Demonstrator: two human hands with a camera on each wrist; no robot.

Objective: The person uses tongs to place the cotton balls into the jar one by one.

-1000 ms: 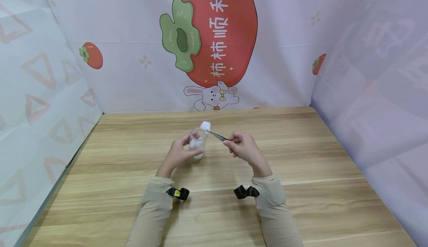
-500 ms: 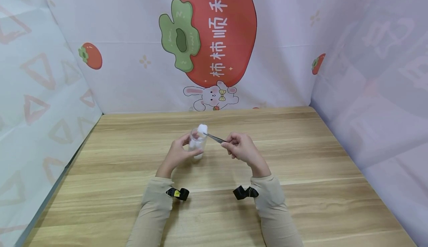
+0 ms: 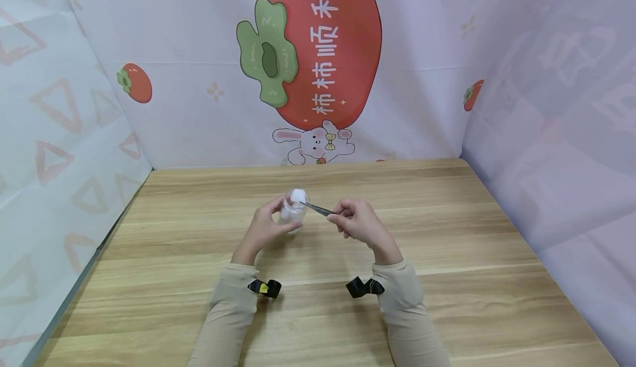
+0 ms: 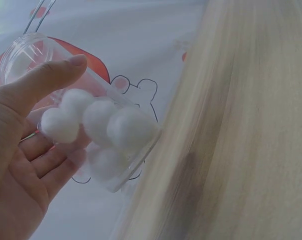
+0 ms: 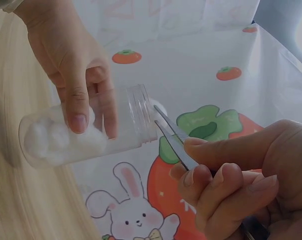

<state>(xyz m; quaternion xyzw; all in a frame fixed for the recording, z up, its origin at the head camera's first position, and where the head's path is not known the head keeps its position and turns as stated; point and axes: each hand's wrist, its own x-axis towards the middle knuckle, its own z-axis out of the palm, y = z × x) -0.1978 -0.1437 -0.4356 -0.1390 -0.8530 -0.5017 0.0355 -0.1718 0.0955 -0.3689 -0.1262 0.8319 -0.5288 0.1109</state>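
My left hand [image 3: 263, 228] grips a clear plastic jar [image 5: 128, 107] round its side, thumb on one face and fingers on the other. Several white cotton balls [image 4: 130, 127] lie toward the jar's bottom. Between thumb and fingers, my right hand [image 3: 361, 224] pinches metal tweezers [image 5: 177, 145]. Their tips reach the jar's open mouth, where another cotton ball [image 3: 298, 195] sits. In the right wrist view the tweezer tips look slightly apart, and the jar's rim partly hides that ball. Whether the tips still press on it, I cannot tell.
Both hands are above a wood-grain table [image 3: 318, 323]. A white printed cloth [image 3: 189, 118] with persimmons and a rabbit hangs at the back, and pale cloth walls [image 3: 59, 152] flank the table. Black wrist cameras [image 3: 265, 288] sit on both beige sleeves.
My right hand has moved the tweezers slightly left and down, carrying the cotton ball from above the jar's rim into its mouth. The left hand has stayed nearly still with the jar.
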